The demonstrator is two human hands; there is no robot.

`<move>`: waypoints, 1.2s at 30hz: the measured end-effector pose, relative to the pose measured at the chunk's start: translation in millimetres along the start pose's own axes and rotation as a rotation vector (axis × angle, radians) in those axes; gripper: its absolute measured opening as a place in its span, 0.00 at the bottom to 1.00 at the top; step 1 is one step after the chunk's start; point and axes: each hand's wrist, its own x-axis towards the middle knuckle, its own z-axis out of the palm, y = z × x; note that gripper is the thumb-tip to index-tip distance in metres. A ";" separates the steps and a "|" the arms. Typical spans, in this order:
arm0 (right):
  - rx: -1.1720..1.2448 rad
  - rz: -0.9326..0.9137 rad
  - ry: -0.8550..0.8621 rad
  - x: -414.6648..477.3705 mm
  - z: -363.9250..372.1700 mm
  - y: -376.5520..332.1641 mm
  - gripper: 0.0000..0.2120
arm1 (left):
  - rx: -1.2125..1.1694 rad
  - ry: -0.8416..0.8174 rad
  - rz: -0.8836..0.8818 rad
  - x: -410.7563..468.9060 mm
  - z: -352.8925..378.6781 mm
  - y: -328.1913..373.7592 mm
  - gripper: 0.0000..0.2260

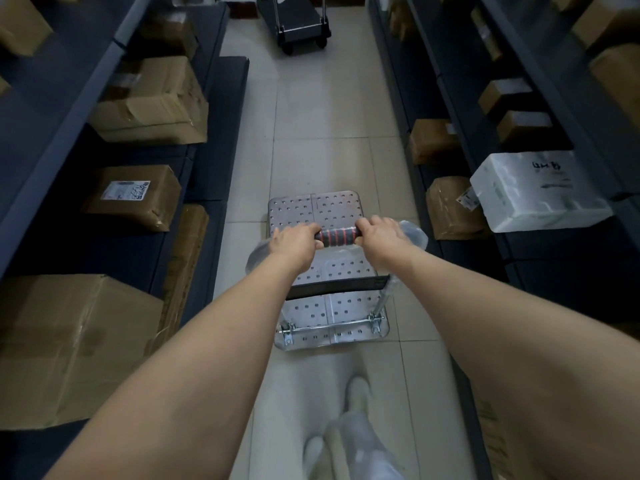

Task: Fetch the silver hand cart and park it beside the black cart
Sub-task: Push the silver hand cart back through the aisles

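Head view: left hand (294, 242) and right hand (379, 235) grip silver hand cart (332, 317) handle (337, 237)

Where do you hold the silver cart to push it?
Hold the red-and-black padded grip on its handle, coming from behind the silver hand cart. The bar stands up at the near end and runs crosswise, so two hands fit: the left hand and right hand wrap either end. Pushing there should roll it straight toward the black cart.
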 end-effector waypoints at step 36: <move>0.037 0.003 -0.150 272.8 -85.0 -6.7 0.13 | 0.069 0.056 -0.144 236.7 -122.0 -33.3 0.12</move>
